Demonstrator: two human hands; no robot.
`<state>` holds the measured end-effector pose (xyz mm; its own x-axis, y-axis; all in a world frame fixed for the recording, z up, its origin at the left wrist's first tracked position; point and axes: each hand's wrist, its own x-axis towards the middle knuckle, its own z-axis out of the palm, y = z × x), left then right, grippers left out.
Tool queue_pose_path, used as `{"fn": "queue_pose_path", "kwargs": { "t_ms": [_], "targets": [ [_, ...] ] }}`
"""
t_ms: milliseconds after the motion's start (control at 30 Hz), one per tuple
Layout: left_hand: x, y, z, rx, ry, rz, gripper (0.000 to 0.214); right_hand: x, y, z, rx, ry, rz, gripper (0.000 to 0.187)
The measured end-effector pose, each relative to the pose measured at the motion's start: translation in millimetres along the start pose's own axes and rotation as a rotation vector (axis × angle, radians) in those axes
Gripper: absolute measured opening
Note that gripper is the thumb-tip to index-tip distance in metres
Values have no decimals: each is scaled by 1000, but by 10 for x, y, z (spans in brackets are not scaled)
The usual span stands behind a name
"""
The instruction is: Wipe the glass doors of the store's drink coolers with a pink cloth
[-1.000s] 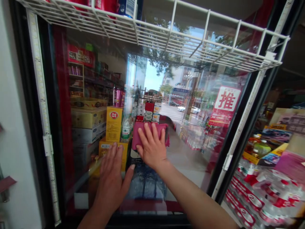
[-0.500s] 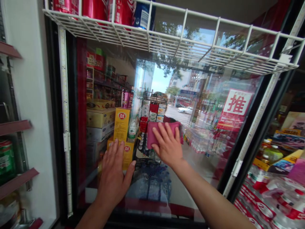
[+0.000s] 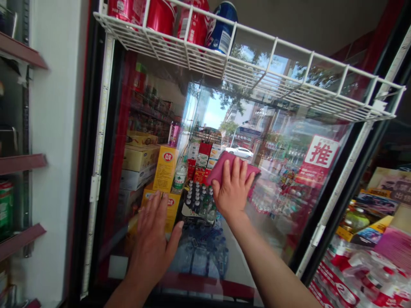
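Observation:
My right hand [image 3: 233, 190] presses a pink cloth [image 3: 221, 167] flat against the glass door [image 3: 276, 179] of a drinks fridge, fingers spread over the cloth. Lower left on the same pane, my left hand [image 3: 154, 239] lies flat with fingers stretched out, holding nothing. The glass reflects shop shelves, boxes and a street outside.
A white wire shelf [image 3: 289, 85] on the door juts out above my hands, with red cans [image 3: 160, 15] and a blue can [image 3: 221, 25] at its left end. Fridge shelves [image 3: 22, 162] show at far left. Packs of bottled water [image 3: 359, 273] sit at lower right.
My right hand has slid the pink cloth up and to the right across the glass. The left hand has stayed flat on the pane. The view has shifted right.

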<state>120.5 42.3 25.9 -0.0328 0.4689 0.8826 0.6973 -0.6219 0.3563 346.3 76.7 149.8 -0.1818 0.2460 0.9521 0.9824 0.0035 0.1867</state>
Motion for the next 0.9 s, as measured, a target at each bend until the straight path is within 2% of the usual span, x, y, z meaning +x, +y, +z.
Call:
{"fn": "queue_pose_path", "kwargs": {
  "t_ms": [133,233,333,400,467,567,667,900],
  "targets": [
    [-73,-17,-47,24,13,-1,84,179,-630,175,157,-113,-141,80],
    [-79,3,-91,45,10,-12,83,269,-1052,291,243,-237,-385,78],
    [-16,32,-134,68,10,-19,84,337,-1269,337,285,-321,-632,70],
    [42,51,-156,82,23,-6,84,369,-1255,316,282,-339,-700,66],
    [92,70,-170,84,28,6,83,388,-1117,259,269,-336,-709,66],
    [131,102,-167,72,17,6,81,399,-723,118,231,-308,-651,77],
    [149,129,-139,53,14,10,80,403,-182,-67,135,-270,-533,83],
    [177,75,-101,20,11,39,80,293,1121,-478,-186,-97,-215,78]
  ]
}}
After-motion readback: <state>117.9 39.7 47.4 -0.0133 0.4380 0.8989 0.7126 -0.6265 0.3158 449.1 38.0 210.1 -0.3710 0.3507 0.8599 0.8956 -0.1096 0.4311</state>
